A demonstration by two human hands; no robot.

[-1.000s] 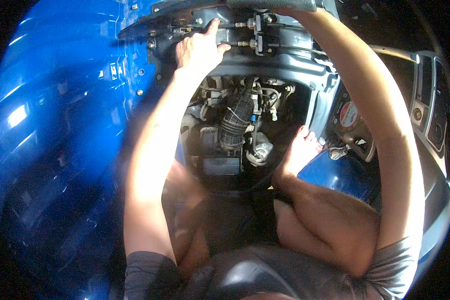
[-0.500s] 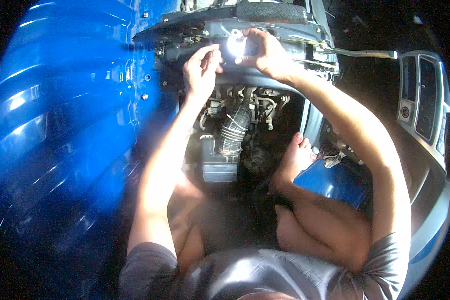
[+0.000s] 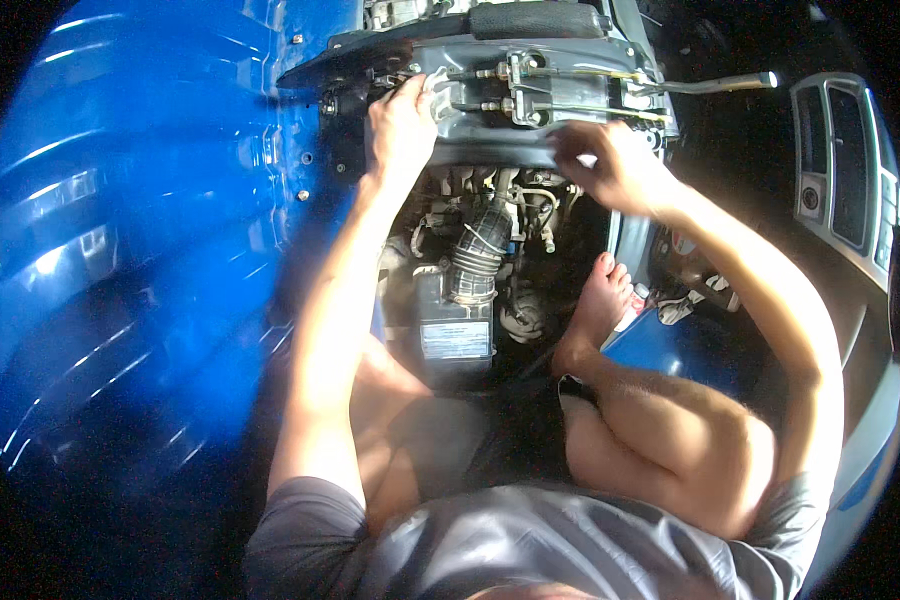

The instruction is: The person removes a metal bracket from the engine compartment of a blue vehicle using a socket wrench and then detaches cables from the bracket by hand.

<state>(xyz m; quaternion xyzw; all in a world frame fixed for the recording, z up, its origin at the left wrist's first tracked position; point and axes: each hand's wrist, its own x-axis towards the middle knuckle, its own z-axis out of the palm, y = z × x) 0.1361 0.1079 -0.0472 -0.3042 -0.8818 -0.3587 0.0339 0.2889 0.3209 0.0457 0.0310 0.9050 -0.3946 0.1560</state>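
My left hand (image 3: 400,130) is pinched on a small light metal fitting (image 3: 434,97) at the left of a black metal bracket plate (image 3: 457,136). On that plate run two cables with threaded ends, held in a clamp (image 3: 520,89). My right hand (image 3: 618,168) is blurred below the clamp, near the plate's lower edge; I cannot make out what, if anything, is in its fingers. Under the plate is an engine opening with a ribbed black hose (image 3: 475,258) and a dark box with a pale label (image 3: 453,340). A black padded lever (image 3: 535,20) lies along the plate's top.
Blue ribbed body panel (image 3: 120,220) fills the left. A metal rod (image 3: 730,82) sticks out to the right. A grey panel with long openings (image 3: 847,170) stands at the far right. My bare foot (image 3: 600,300) rests beside the opening, near a small white container (image 3: 632,308).
My right hand was at the padded lever, then up by my left hand at a bright piece, and is now lower and further right. My left hand's fingers have closed on the fitting.
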